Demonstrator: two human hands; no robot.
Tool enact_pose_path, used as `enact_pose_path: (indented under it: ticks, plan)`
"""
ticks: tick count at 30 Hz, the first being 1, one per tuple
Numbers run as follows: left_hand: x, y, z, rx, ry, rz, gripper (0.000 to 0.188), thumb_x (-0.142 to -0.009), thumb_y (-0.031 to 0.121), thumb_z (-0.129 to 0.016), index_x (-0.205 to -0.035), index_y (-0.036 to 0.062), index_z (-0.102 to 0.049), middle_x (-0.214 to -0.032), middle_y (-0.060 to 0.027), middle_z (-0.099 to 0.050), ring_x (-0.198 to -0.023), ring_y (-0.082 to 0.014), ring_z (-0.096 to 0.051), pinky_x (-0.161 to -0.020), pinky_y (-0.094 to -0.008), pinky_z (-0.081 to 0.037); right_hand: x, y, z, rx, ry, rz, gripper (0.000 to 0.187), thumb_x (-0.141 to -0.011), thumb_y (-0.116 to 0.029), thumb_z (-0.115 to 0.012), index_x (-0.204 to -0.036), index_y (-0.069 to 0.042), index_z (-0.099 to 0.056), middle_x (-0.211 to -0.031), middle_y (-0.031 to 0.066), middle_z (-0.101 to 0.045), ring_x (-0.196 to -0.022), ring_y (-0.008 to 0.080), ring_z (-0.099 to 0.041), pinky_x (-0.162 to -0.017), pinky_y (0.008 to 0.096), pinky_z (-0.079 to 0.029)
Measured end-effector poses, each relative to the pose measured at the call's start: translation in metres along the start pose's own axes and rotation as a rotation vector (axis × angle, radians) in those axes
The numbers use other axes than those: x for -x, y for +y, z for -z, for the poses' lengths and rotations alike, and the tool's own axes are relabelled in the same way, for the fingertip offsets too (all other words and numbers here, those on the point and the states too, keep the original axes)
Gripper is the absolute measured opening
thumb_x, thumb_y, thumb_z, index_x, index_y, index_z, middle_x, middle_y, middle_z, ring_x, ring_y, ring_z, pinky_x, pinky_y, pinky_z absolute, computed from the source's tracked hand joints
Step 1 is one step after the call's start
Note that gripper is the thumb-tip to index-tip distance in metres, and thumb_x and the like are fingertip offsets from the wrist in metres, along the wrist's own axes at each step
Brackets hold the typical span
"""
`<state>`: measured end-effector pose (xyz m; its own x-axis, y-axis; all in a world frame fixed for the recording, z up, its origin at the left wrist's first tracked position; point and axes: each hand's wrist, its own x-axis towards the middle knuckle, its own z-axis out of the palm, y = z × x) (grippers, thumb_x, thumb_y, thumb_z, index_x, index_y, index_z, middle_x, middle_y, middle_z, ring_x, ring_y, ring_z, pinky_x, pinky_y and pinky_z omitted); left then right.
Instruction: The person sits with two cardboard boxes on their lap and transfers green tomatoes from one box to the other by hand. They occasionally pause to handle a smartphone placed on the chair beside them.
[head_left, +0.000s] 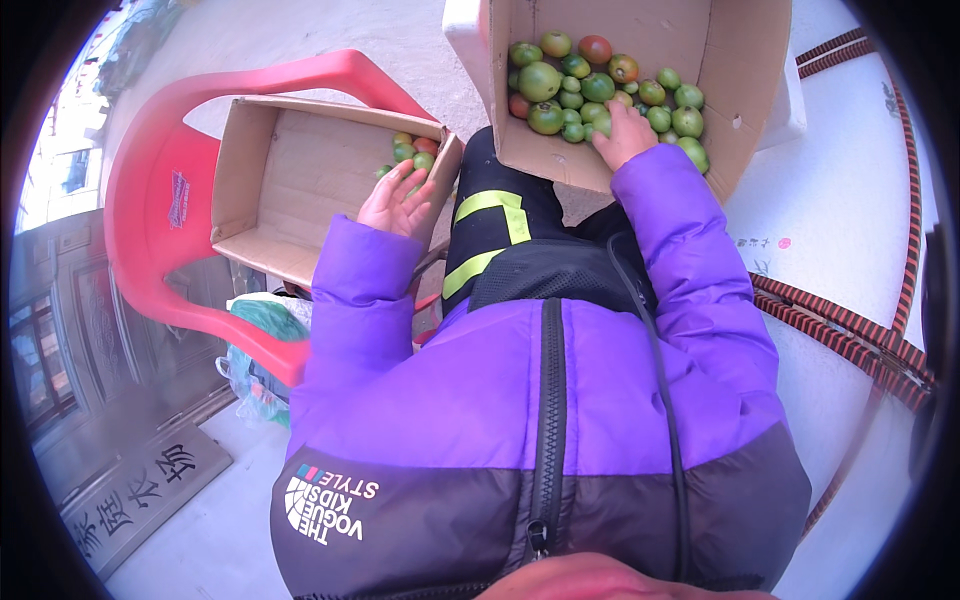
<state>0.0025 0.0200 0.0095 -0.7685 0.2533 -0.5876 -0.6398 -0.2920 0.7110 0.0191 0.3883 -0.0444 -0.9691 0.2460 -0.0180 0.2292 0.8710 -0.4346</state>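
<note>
My left hand (398, 203) is over the near right corner of a smaller cardboard box (310, 180), fingers spread and palm partly turned up. Just past its fingertips, several green and reddish tomatoes (424, 146) lie against that box's right side. On the right, my right hand (628, 137) reaches into a larger cardboard box (735, 60). Its thumb and fingers curl around a green tomato (602, 122), partly hidden by the hand. Around it lie many more tomatoes (540, 82), mostly green, a few of them reddish.
A red plastic chair (150, 200) carries the smaller box. Below its armrest are plastic bags (262, 340). A white surface with dark striped edging (845, 345) lies to the right. A grey sign board (150, 500) shows at lower left.
</note>
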Motion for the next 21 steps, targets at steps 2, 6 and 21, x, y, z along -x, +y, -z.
enact_pose_path:
  ticks: [2,6,21]
  plan:
    - [0.004,-0.003,-0.015,-0.024,-0.069,0.024,0.05,-0.099,0.036,-0.049,-0.141,0.0094,-0.041,-0.134,-0.0099,-0.052,-0.118,-0.0226,-0.056,-0.085,-0.0299,-0.054,0.012,-0.025,0.017,-0.269,0.005,0.024,0.057,-0.08,-0.032,-0.068,-0.128,-0.006,-0.051,-0.116,0.0203,-0.06,-0.107,0.0369,-0.059,-0.09,0.0452,-0.048]
    - [0.007,-0.018,-0.048,0.021,-0.31,0.128,0.054,-0.1,0.043,-0.045,-0.142,0.0098,-0.04,-0.133,-0.0122,-0.053,-0.116,-0.0255,-0.057,-0.077,-0.0307,-0.054,0.048,-0.082,0.031,-0.934,-0.248,0.302,0.055,-0.087,-0.035,-0.066,-0.129,-0.003,-0.051,-0.119,0.02,-0.061,-0.104,0.0301,-0.064,-0.089,0.0377,-0.049]
    - [-0.024,0.006,0.024,0.17,0.34,0.019,0.041,-0.094,0.032,-0.059,-0.129,0.0128,-0.048,-0.13,-0.0138,-0.051,-0.112,-0.0288,-0.057,-0.085,-0.038,-0.055,0.036,0.069,0.056,0.546,-0.132,-0.186,0.053,-0.081,-0.021,-0.071,-0.128,-0.012,-0.048,-0.119,0.0142,-0.054,-0.11,0.0348,-0.056,-0.088,0.0465,-0.05]
